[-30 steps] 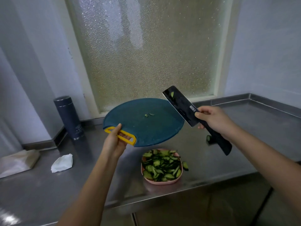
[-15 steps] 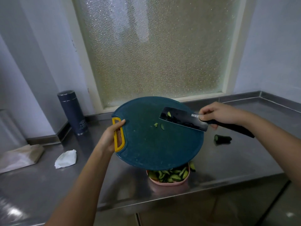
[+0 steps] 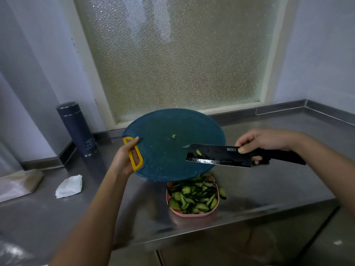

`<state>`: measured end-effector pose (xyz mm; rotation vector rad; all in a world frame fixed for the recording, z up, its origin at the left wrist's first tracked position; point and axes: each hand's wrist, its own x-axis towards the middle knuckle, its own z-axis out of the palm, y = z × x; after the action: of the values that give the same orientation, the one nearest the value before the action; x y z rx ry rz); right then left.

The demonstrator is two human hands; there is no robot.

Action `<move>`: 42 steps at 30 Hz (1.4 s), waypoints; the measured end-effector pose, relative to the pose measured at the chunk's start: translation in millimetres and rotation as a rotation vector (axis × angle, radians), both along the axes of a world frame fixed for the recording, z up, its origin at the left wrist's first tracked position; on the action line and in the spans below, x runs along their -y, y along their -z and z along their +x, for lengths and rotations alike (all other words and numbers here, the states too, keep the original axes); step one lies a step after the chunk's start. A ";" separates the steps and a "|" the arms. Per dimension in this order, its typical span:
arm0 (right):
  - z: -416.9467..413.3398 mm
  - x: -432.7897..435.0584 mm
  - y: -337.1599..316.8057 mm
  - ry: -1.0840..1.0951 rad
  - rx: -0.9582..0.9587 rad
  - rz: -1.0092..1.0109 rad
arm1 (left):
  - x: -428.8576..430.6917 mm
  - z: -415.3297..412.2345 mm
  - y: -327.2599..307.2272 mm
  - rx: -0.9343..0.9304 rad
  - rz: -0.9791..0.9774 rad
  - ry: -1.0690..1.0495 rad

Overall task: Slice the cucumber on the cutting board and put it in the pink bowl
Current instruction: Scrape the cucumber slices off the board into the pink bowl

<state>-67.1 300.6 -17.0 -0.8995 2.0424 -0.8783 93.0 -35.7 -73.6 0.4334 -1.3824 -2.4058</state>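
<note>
The knife blade reads "BUCK-I" (flask print illegible).

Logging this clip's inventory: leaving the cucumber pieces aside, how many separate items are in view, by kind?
Cutting board: 1
Knife: 1
Pink bowl: 1
Flask: 1
Crumpled tissue: 1
Pale packet: 1
Total: 6

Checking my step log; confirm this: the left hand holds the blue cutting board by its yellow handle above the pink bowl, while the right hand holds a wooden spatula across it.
One thing is wrong: the head view shows the right hand holding a black cleaver, not a wooden spatula. The left hand does hold the blue cutting board by its yellow handle above the pink bowl.
</note>
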 end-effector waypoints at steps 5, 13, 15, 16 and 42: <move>-4.6 0.6 -0.5 0.014 -0.088 -0.062 | 12.5 2.1 2.0 -0.004 -0.002 -0.047; -15.8 23.4 -3.8 0.038 -0.303 -0.096 | 16.1 6.1 -2.7 0.022 -0.036 0.018; -12.3 25.8 -4.0 0.006 -0.202 -0.082 | 13.5 6.0 -3.8 0.022 -0.047 0.030; -9.8 26.6 -3.9 -0.015 -0.153 -0.065 | 12.1 5.5 -4.0 0.019 -0.051 0.028; 30.3 0.4 2.8 -0.054 -0.469 0.110 | 23.2 0.9 37.1 0.085 0.253 -0.458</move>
<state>-36.8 300.2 -19.7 -1.1764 2.4194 -0.5513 93.9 -58.9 -110.7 0.8264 -0.8847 -2.1958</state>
